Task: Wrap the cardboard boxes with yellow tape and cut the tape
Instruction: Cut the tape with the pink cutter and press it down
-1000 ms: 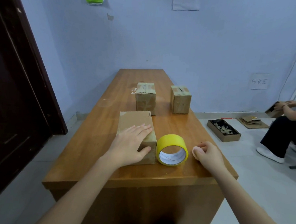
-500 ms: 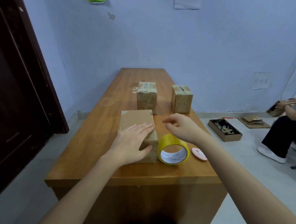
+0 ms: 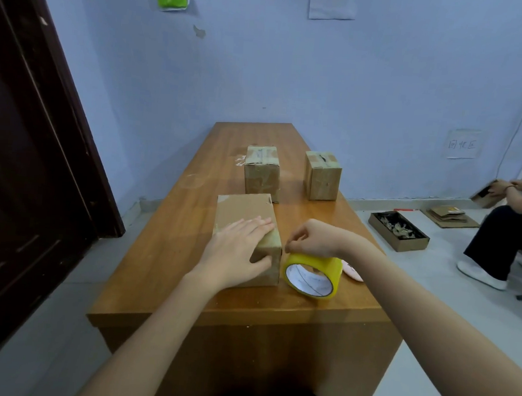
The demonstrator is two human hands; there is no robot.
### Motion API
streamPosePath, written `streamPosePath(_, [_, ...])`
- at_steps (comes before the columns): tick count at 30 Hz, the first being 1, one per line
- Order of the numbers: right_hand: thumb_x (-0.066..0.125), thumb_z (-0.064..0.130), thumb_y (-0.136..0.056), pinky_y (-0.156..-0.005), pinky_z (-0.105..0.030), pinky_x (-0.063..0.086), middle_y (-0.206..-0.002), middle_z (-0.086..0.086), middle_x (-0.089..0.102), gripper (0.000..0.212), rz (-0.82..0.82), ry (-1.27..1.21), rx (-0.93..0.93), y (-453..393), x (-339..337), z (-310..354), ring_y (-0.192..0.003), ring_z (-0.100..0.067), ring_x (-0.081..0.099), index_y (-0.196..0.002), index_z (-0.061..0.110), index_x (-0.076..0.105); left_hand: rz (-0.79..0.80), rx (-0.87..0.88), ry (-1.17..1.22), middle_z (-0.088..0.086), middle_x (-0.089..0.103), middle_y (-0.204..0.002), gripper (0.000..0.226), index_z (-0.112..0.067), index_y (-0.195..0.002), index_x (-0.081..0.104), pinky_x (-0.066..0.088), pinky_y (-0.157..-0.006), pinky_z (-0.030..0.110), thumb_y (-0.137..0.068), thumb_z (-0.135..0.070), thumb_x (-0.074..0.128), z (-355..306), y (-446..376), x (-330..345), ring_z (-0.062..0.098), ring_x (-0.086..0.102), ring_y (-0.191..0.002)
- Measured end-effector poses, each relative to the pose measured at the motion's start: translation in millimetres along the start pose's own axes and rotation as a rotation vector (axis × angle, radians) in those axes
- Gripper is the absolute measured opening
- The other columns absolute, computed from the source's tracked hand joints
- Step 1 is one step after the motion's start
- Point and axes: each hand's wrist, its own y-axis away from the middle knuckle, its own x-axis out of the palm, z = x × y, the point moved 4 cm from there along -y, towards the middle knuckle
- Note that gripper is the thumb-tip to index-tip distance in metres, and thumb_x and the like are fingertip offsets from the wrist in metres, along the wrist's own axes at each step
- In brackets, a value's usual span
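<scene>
A flat cardboard box point(image 3: 243, 208) lies near the front of the wooden table point(image 3: 187, 211). My left hand point(image 3: 237, 252) rests flat on its top, thumb down the front face. A yellow tape roll point(image 3: 313, 277) stands on edge just right of the box. My right hand point(image 3: 314, 237) is over the roll, its fingertips curled and pinching at the roll's top edge beside the box. A small pink object point(image 3: 353, 271) lies on the table behind my right wrist, partly hidden. Two upright cardboard boxes point(image 3: 261, 174) point(image 3: 322, 180) stand farther back.
A dark door point(image 3: 25, 150) is on the left. On the floor at right sit a shallow cardboard tray of scraps point(image 3: 398, 230) and flattened cardboard point(image 3: 447, 215). A seated person point(image 3: 510, 234) at far right holds a box.
My right hand left the pink object on the table, swung left and came down onto the top of the tape roll. My left hand has stayed on the box.
</scene>
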Motion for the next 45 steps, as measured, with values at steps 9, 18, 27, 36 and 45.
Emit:
streamPosePath(9, [0.055,0.032,-0.091,-0.062,-0.027,0.043,-0.082,-0.001,0.061,0.018,-0.225,-0.147,0.059,9.4,15.2,-7.7,-0.068,-0.014,0.051,-0.09,0.017,0.064,0.029,-0.009,0.013,-0.015,0.023,-0.155,0.061,-0.028,-0.148,0.028,0.009,-0.114,0.022,-0.093,-0.046,0.049,2.4,-1.0,-0.5,0.002,0.017,-0.142])
streamPosePath(18, [0.056,0.029,-0.089,-0.062,-0.027,0.04,-0.079,0.004,0.059,0.019,-0.316,-0.343,0.095,28.8,16.6,-21.6,-0.066,-0.017,0.049,-0.085,0.013,0.066,0.055,-0.037,0.037,-0.017,0.024,-0.154,0.061,-0.029,-0.147,0.029,0.008,-0.113,0.02,-0.093,-0.045,0.052,3.3,-3.6,-1.0,0.001,0.017,-0.142])
streamPosePath(27, [0.053,0.027,-0.091,-0.064,-0.031,0.046,-0.081,0.004,0.063,0.013,-0.494,-0.183,0.098,61.5,8.4,-27.9,-0.076,-0.018,0.057,-0.083,0.022,0.061,0.106,0.019,-0.007,-0.009,0.028,-0.154,0.052,-0.049,-0.142,0.028,0.019,-0.114,0.032,-0.094,-0.045,0.047,-2.4,-1.1,-7.4,0.011,0.022,-0.142])
streamPosePath(36, [0.037,0.03,-0.1,-0.056,-0.03,0.039,-0.084,0.0,0.062,0.019,-0.619,0.317,0.082,40.3,36.2,-5.1,-0.073,-0.022,0.059,-0.106,0.018,0.052,0.3,-0.025,-0.349,0.017,0.031,-0.141,0.044,-0.025,-0.128,0.044,0.035,-0.102,0.056,-0.089,-0.043,0.051,-37.6,-20.2,-6.4,0.034,0.035,-0.124])
streamPosePath(45, [0.033,0.027,-0.101,-0.061,-0.03,0.034,-0.107,-0.002,0.061,0.026,-0.544,0.465,0.087,21.0,66.0,-17.5,-0.089,-0.027,0.062,-0.12,0.018,0.047,0.286,-0.049,-0.231,0.013,0.031,-0.141,0.026,-0.031,-0.119,0.054,0.022,-0.112,0.054,-0.093,-0.029,0.052,-31.8,-12.6,-8.7,0.032,0.027,-0.132])
